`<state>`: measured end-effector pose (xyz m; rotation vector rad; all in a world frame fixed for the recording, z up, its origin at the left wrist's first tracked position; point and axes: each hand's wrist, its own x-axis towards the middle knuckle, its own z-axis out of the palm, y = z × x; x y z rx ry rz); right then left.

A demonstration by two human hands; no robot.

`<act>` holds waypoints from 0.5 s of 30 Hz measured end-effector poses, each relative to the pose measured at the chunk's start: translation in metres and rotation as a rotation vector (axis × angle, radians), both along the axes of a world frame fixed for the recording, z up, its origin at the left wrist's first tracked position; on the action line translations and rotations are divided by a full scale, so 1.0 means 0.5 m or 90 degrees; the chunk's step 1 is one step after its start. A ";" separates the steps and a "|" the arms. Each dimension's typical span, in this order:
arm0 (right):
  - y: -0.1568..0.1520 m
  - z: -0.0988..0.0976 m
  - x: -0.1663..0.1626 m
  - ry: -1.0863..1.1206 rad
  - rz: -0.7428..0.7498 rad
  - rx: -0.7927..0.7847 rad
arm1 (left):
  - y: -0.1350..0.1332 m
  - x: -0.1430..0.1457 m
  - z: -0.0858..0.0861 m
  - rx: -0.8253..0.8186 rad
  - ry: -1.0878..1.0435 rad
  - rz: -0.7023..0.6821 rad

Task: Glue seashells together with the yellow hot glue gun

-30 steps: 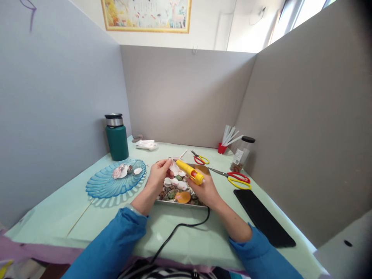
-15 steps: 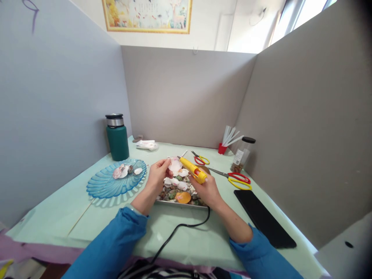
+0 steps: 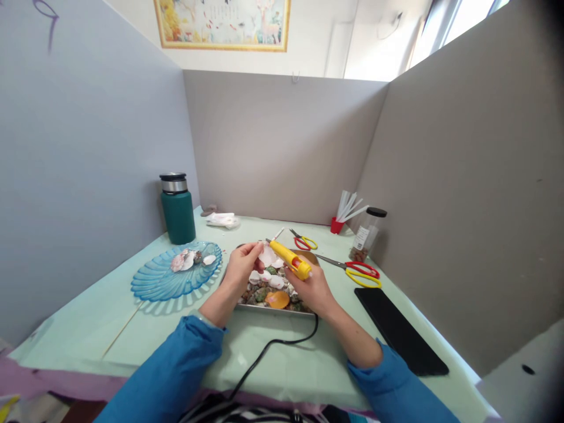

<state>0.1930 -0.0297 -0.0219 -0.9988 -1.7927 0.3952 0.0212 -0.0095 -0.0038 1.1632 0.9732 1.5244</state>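
My right hand [image 3: 312,289] is closed around a yellow hot glue gun [image 3: 289,258], its nozzle pointing up and left. A black cord [image 3: 268,346] runs from below that hand toward me. Between thumb and fingers, my left hand [image 3: 243,267] pinches a pale pinkish seashell [image 3: 267,256], close to the nozzle. Whether nozzle and shell touch, I cannot tell. Under both hands lies a metal tray [image 3: 273,310] filled with shells, among them an orange scallop shell [image 3: 277,300]. My hands hide part of the tray.
On the left, a blue scalloped plate [image 3: 152,285] holds several shells, with a green bottle [image 3: 178,214] behind and a thin stick [image 3: 121,330] in front. To the right are two scissors [image 3: 363,273], a jar [image 3: 368,235], a red cup of glue sticks [image 3: 337,225] and a black slab [image 3: 400,332].
The shell in my left hand has turned and tipped to a narrower outline. The glue gun's nozzle has shifted slightly left and down, nearer the shell's upper edge.
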 end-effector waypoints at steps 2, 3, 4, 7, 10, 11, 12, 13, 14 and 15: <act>0.000 0.000 0.000 -0.003 0.004 -0.001 | 0.000 0.000 -0.001 -0.001 0.014 -0.010; 0.000 0.000 0.000 -0.002 0.005 0.000 | 0.000 0.000 -0.001 0.001 0.020 -0.011; 0.000 0.000 0.000 -0.001 0.006 0.001 | 0.000 0.000 -0.001 0.003 0.023 -0.007; 0.000 0.000 0.000 0.004 0.003 0.003 | 0.000 0.000 0.001 0.005 0.007 0.015; 0.000 0.000 0.000 0.001 0.002 0.005 | 0.000 0.000 0.005 0.001 -0.027 0.030; 0.000 0.000 0.000 -0.002 0.006 0.007 | 0.000 0.000 0.006 0.000 -0.035 0.035; 0.000 -0.001 0.000 -0.006 0.010 0.008 | 0.000 -0.001 0.007 -0.001 -0.041 0.041; 0.000 -0.001 0.000 -0.009 0.015 0.010 | 0.000 -0.001 0.008 -0.002 -0.046 0.046; 0.000 -0.001 0.000 -0.012 0.019 0.010 | 0.000 -0.001 0.009 -0.004 -0.049 0.050; 0.001 -0.002 0.000 -0.013 0.023 0.011 | -0.001 -0.001 0.009 -0.005 -0.052 0.052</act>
